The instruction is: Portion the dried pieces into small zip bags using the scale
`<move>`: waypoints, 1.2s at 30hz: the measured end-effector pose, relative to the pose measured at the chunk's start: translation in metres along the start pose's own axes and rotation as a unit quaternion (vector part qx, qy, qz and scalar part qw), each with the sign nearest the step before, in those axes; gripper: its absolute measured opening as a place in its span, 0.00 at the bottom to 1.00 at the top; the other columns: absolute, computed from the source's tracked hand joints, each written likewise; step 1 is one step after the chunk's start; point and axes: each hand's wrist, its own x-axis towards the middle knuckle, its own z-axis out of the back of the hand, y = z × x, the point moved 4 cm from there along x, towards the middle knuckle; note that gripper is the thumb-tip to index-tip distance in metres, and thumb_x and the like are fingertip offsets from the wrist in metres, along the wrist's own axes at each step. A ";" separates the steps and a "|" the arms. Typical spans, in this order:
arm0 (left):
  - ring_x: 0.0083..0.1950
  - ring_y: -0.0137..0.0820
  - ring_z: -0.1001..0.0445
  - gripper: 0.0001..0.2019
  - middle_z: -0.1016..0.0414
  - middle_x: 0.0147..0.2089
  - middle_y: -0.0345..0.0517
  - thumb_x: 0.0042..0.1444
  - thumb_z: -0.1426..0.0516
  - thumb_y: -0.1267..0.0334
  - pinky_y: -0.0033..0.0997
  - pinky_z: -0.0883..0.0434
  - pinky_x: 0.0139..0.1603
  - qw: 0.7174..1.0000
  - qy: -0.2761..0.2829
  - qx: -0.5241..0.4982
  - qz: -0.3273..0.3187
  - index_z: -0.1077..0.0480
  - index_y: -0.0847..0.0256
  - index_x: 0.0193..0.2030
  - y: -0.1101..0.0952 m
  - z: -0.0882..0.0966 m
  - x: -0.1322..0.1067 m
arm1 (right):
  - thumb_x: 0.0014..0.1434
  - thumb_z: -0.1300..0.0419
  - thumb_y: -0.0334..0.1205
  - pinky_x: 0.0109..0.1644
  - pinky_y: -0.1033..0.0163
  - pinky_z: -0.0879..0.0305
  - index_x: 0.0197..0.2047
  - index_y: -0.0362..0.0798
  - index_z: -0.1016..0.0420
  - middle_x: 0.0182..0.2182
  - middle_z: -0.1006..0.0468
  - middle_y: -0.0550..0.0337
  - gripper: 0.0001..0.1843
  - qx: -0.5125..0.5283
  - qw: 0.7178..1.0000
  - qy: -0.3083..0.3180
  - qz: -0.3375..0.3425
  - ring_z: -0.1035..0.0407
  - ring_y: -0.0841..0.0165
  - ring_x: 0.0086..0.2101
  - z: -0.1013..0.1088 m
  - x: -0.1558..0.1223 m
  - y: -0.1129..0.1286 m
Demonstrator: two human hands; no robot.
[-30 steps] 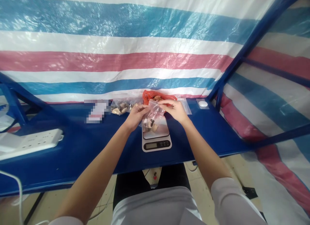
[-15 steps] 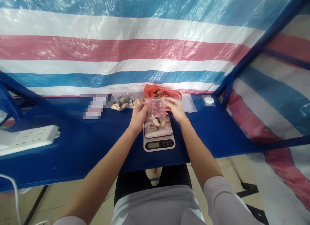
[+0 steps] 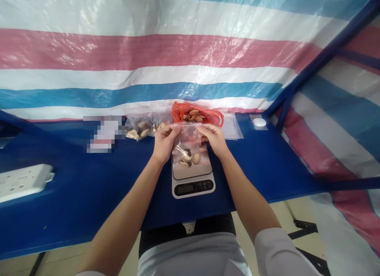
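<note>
Left hand (image 3: 164, 143) and right hand (image 3: 213, 136) wider apart than before — mouth of the clear zip bag (image 3: 187, 139) tauter.

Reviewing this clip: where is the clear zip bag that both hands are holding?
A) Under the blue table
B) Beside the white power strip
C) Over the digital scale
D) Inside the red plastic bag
C. The left hand and right hand grip the top of the clear zip bag, which sits over the digital scale.

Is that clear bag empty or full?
Partly filled: the clear plastic bag holds a few cream-and-dark pieces at its bottom; its top, between the left hand and right hand, looks empty.
</note>
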 end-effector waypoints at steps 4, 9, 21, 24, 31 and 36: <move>0.27 0.27 0.26 0.14 0.22 0.27 0.41 0.49 0.29 0.51 0.27 0.29 0.31 1.000 0.006 0.002 0.001 0.19 0.59 0.32 0.002 0.007 -0.002 | 0.47 0.29 0.61 0.31 0.60 0.23 0.33 0.50 0.20 0.31 0.16 0.59 0.22 -0.003 1.000 -0.010 -0.016 0.22 0.65 0.28 0.000 -0.002 -0.002; 0.30 0.29 0.22 0.14 0.19 0.30 0.43 0.46 0.28 0.51 0.30 0.26 0.36 1.000 -0.005 -0.010 0.015 0.20 0.59 0.32 0.004 0.011 -0.003 | 0.47 0.30 0.59 0.26 0.61 0.24 0.33 0.50 0.20 0.31 0.16 0.59 0.20 0.002 0.999 -0.018 -0.045 0.24 0.65 0.26 0.000 -0.006 -0.002; 0.25 0.28 0.26 0.15 0.23 0.25 0.39 0.40 0.26 0.54 0.27 0.29 0.25 0.998 -0.026 -0.052 0.038 0.22 0.59 0.27 -0.001 0.009 -0.008 | 0.47 0.30 0.60 0.24 0.62 0.25 0.34 0.49 0.17 0.31 0.15 0.57 0.22 -0.007 0.999 -0.030 -0.033 0.23 0.64 0.25 0.005 -0.005 -0.005; 0.24 0.28 0.27 0.14 0.23 0.25 0.40 0.42 0.27 0.54 0.28 0.29 0.26 0.998 -0.026 -0.034 0.045 0.22 0.60 0.28 0.000 0.010 -0.010 | 0.48 0.30 0.60 0.27 0.61 0.25 0.34 0.49 0.16 0.32 0.14 0.56 0.22 -0.021 0.999 -0.036 -0.015 0.23 0.64 0.26 0.007 -0.004 -0.007; 0.24 0.28 0.28 0.16 0.23 0.24 0.40 0.38 0.25 0.52 0.29 0.29 0.26 0.997 -0.032 -0.042 0.050 0.21 0.60 0.27 0.002 0.010 -0.008 | 0.53 0.35 0.61 0.33 0.61 0.25 0.29 0.50 0.18 0.29 0.17 0.58 0.21 -0.083 0.995 -0.029 0.041 0.24 0.65 0.28 0.009 -0.002 -0.006; 0.26 0.26 0.27 0.14 0.23 0.25 0.39 0.39 0.26 0.55 0.27 0.28 0.30 0.997 -0.036 -0.050 0.041 0.20 0.60 0.26 0.002 0.010 -0.008 | 0.52 0.33 0.59 0.33 0.60 0.25 0.27 0.51 0.19 0.28 0.17 0.58 0.19 -0.060 0.997 -0.028 0.039 0.23 0.64 0.29 0.009 -0.005 -0.004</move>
